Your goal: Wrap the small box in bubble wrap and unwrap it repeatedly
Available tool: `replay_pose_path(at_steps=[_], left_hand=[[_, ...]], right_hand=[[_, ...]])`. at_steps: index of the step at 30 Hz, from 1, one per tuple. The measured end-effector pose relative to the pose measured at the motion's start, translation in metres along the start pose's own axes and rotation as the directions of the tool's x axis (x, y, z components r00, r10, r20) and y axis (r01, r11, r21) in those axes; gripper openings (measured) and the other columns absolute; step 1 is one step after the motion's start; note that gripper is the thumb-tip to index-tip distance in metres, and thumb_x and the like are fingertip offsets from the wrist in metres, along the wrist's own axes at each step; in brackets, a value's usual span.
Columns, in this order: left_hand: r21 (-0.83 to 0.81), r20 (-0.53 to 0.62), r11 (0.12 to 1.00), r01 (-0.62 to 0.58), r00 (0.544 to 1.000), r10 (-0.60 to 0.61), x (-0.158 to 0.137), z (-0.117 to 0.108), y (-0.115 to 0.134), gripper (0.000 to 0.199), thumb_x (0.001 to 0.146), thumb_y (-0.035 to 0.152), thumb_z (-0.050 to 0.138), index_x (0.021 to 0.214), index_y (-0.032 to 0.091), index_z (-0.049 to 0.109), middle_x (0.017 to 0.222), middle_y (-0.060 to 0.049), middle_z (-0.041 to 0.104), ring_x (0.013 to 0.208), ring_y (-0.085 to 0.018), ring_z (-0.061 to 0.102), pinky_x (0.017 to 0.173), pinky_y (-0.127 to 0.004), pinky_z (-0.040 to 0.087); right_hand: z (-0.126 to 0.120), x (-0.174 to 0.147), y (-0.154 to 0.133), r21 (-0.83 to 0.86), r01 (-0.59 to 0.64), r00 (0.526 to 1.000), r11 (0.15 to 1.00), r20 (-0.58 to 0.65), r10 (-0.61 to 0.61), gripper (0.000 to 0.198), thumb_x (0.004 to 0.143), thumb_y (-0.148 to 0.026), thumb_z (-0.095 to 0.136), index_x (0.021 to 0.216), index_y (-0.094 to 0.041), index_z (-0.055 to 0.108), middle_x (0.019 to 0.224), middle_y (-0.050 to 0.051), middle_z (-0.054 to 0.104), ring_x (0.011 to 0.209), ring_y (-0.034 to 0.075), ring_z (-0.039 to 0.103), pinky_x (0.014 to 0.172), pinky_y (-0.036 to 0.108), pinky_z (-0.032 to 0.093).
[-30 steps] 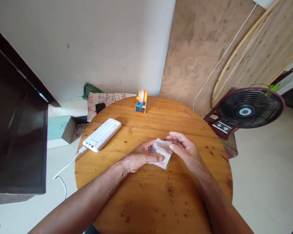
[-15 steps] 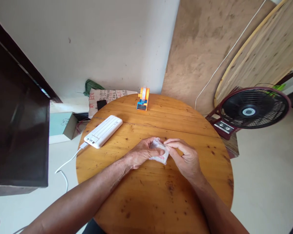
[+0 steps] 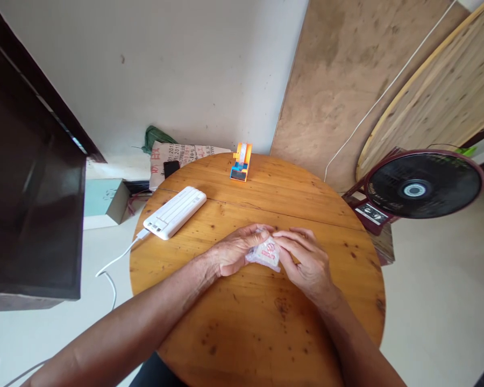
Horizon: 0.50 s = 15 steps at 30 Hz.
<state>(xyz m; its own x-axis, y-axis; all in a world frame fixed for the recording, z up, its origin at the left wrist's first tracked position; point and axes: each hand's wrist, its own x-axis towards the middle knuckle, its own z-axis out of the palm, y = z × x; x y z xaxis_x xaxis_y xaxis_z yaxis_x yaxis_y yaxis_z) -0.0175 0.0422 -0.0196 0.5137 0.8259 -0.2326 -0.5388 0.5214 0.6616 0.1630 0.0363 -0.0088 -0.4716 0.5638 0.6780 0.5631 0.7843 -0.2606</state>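
Between my hands, above the middle of the round wooden table (image 3: 242, 322), is a small flat packet (image 3: 266, 253) in clear, crinkled plastic wrap with red print on its face. My left hand (image 3: 240, 248) grips its left side, thumb across the top and fingers behind. The fingertips of my right hand (image 3: 306, 258) are closed on the packet's upper right edge. What lies inside the wrap cannot be made out.
A white power bank (image 3: 175, 212) with a plugged-in white cable (image 3: 119, 251) lies at the table's left. An orange and blue tape dispenser (image 3: 241, 162) stands at the far edge. Beyond the right side is a fan (image 3: 423, 184); a dark cabinet (image 3: 28, 161) stands left.
My left thumb has shifted up along the packet, uncovering more red print. My right fingers have closed in on its upper right edge. The whole view has shifted slightly.
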Motion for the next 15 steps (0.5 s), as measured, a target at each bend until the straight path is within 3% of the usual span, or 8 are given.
replay_pose_path(at_steps=[6,10,15], left_hand=[[0.029,-0.026,0.999,-0.029,0.999,0.030,0.001,-0.001,-0.002,0.045,0.064,0.037,0.083,0.097,0.013,0.065,0.085,-0.005,0.067,0.074,-0.016,0.062,0.070,-0.028,0.048],[0.037,-0.052,0.996,-0.081,0.995,0.083,0.002,-0.004,-0.003,0.042,0.065,0.040,0.081,0.094,0.013,0.065,0.082,-0.004,0.065,0.072,-0.014,0.060,0.069,-0.026,0.047],[0.060,-0.092,0.992,-0.108,0.989,0.113,0.002,-0.006,0.000,0.043,0.067,0.039,0.080,0.097,0.013,0.064,0.084,-0.004,0.064,0.069,-0.012,0.058,0.066,-0.026,0.047]], right_hand=[[-0.005,0.002,0.000,-0.024,0.004,0.991,1.000,0.135,-0.001,0.027,0.085,-0.013,0.052,0.101,-0.028,0.067,0.104,0.002,0.071,0.091,0.018,0.066,0.099,0.044,0.042],[-0.005,0.006,-0.005,-0.105,0.040,0.974,0.994,0.225,-0.016,0.026,0.085,-0.018,0.054,0.109,-0.025,0.065,0.115,0.006,0.067,0.101,0.023,0.062,0.099,0.046,0.039],[-0.002,0.000,-0.013,-0.195,0.103,0.980,0.975,0.188,-0.066,0.031,0.084,-0.019,0.058,0.113,-0.025,0.062,0.127,0.010,0.060,0.112,0.028,0.055,0.098,0.050,0.039]])
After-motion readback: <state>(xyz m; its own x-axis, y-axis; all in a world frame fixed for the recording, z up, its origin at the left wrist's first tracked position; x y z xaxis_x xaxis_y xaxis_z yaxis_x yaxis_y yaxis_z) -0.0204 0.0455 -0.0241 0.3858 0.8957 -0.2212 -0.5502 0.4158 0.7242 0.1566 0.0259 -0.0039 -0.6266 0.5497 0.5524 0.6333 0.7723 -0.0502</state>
